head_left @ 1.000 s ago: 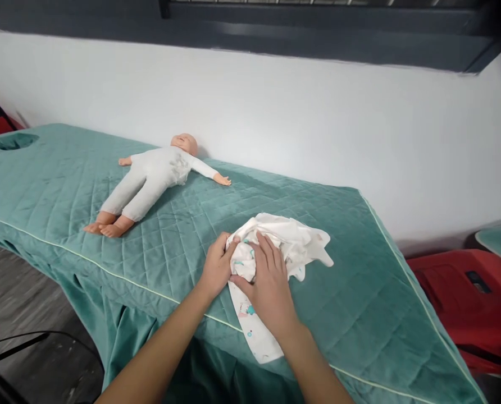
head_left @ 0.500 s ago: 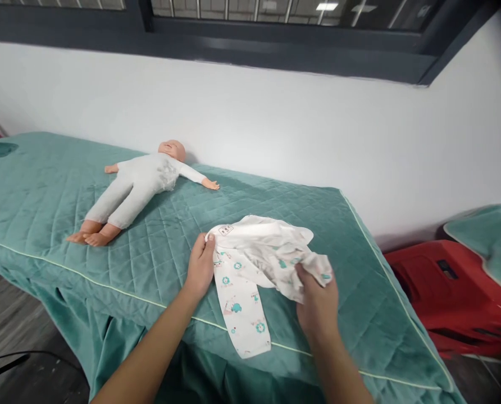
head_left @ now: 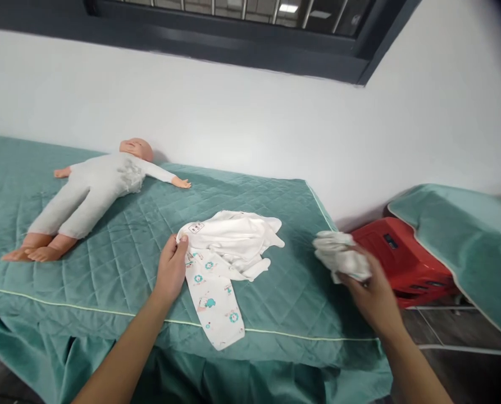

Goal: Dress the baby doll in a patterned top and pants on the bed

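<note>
My left hand pinches the collar end of a white baby shirt printed with small teal and pink figures. One sleeve of the shirt hangs toward the bed's front edge; the rest lies crumpled on the quilted cover. Off to the right, my right hand grips a bunched white cloth garment, held apart from the shirt near the bed's right edge. Its folds hide what kind of garment it is. A baby doll in a pale body suit lies on its back at the left, arms spread, touched by neither hand.
The bed wears a green quilted cover with light piping. Beyond its right end stand a red plastic stool and a green draped cloth. Behind are a white wall and a dark window frame.
My right hand has moved right, carrying the bunched garment away from the shirt. My left hand still holds the shirt. The view has turned to the right.
</note>
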A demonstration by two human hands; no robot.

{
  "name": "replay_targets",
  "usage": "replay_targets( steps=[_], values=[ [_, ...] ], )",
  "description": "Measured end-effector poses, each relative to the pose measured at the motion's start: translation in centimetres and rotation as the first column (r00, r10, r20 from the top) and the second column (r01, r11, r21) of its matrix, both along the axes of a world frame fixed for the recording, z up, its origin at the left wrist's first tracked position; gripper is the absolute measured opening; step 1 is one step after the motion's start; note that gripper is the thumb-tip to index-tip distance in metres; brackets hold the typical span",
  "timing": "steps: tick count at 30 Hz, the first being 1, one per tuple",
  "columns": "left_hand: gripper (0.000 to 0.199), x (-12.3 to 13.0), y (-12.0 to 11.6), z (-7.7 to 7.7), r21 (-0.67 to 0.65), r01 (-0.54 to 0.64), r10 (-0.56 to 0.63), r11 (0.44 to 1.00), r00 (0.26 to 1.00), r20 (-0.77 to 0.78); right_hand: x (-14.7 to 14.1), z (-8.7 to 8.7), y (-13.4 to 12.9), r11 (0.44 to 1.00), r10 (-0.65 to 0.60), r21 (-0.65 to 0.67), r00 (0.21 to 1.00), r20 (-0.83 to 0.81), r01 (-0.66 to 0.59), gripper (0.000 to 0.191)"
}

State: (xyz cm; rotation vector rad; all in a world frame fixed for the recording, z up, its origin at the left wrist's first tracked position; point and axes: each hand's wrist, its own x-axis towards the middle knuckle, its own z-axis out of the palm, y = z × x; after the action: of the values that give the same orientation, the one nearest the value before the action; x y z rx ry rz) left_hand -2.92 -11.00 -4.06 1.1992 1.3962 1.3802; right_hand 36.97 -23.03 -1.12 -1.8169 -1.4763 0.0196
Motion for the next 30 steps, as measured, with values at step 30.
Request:
replay_targets(
  steps=[30],
  values=[
    [0.044,1.0,1.5,8.8,0.063,0.272,-0.279,0.960,0.915,0.292,-15.8,8.9,6.6,0.906,0.422,0.097,0.885,-0.195,-0.411,0.070]
  ],
)
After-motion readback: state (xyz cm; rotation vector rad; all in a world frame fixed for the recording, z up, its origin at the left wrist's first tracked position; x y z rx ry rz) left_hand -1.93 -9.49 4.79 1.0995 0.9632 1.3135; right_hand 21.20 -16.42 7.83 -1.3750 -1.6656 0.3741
